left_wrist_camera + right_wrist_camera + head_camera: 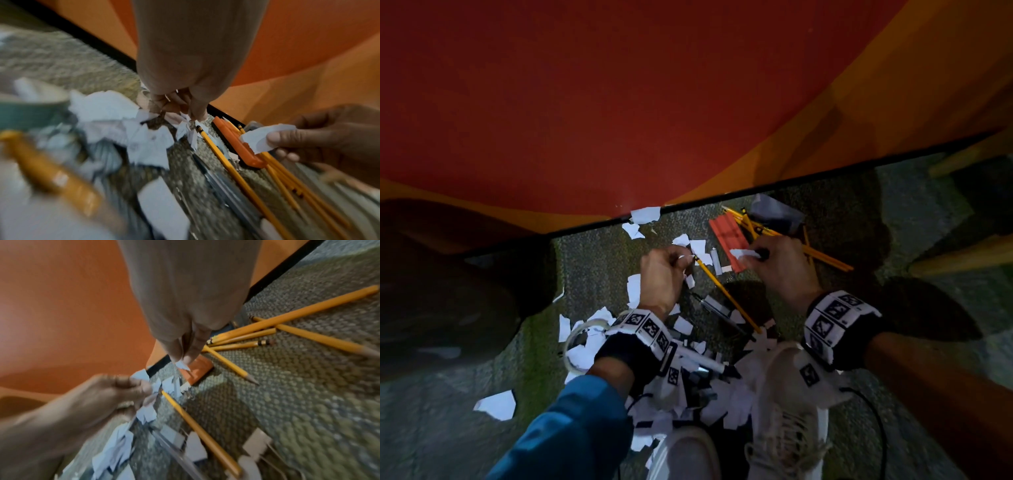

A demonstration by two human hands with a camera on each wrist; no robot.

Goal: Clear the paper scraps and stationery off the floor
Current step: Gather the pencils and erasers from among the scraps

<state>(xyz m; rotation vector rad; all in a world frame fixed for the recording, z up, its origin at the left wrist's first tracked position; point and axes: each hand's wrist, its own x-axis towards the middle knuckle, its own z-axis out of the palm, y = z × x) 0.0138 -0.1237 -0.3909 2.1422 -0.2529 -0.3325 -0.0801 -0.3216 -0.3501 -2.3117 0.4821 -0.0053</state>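
Torn white paper scraps (726,404) litter the green carpet between my arms. My left hand (685,260) pinches a small scrap (141,376) just above the eraser end of a yellow pencil (726,294) that lies on the floor. My right hand (751,254) pinches another white scrap (739,253) between thumb and forefinger, over an orange flat piece (726,236). The right wrist view shows that scrap (183,365) at my fingertips. Several more yellow pencils (808,250) lie crossed to the right of my right hand. A pen (717,306) rests beside the single pencil.
An orange and red wall with a black skirting strip (825,168) bounds the carpet just ahead. A grey box (774,209) sits by the wall. A tape ring (580,342) and a white marker (705,363) lie near my left wrist. White shoes (787,404) stand below.
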